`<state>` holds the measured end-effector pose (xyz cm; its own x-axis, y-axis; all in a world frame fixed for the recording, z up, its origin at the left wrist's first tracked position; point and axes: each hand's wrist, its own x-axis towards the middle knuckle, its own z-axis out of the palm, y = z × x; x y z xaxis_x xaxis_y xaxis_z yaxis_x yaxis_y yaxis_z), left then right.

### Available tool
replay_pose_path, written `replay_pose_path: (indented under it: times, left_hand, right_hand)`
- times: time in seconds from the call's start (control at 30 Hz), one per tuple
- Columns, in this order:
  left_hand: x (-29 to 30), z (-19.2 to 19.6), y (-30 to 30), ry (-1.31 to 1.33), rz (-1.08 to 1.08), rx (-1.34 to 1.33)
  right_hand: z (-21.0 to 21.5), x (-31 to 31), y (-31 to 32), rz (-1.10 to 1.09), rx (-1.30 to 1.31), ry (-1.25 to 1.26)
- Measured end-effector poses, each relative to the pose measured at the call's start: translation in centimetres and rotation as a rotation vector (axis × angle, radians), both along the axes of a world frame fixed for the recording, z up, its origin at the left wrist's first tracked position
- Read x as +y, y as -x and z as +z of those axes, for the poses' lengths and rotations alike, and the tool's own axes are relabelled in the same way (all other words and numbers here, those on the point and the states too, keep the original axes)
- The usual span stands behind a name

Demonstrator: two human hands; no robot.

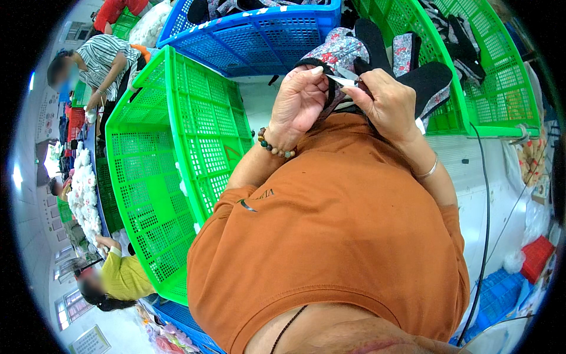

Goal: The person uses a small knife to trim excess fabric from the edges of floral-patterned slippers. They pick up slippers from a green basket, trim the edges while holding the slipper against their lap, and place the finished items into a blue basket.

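Above the orange shirt, two hands: left hand pinching one black fabric strip, right hand in closed grip on small scissors. Three green crates, one blue crate.

Green crate, blue crate, orange shirt.

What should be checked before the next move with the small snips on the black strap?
1. Left hand pinches the strap: ok.
2. Right hand holds the snips: ok.
3. Snip tips at the strap, near the left fingertips: not ok, very close.
4. Blades open or closed: cannot tell.
5. Floral fabric rests in the green crate behind: ok.
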<state>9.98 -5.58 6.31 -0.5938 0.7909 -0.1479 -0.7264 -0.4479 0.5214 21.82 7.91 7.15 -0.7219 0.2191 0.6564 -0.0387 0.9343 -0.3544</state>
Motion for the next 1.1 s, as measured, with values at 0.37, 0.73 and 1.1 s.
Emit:
replay_pose_path:
  times: [0.37,0.73,1.1]
  left_hand:
    - [0.0,-0.2,0.1,0.016,-0.031,0.061]
    - [0.1,-0.2,-0.8,-0.002,0.023,0.328]
    - [0.2,-1.1,1.0,0.002,0.188,0.444]
  right_hand:
    - [-0.4,0.9,-0.5,-0.018,-0.010,0.033]
    - [1.2,2.8,0.5,0.071,0.051,0.321]
    - [3.3,4.1,-0.7,0.832,-0.038,1.204]
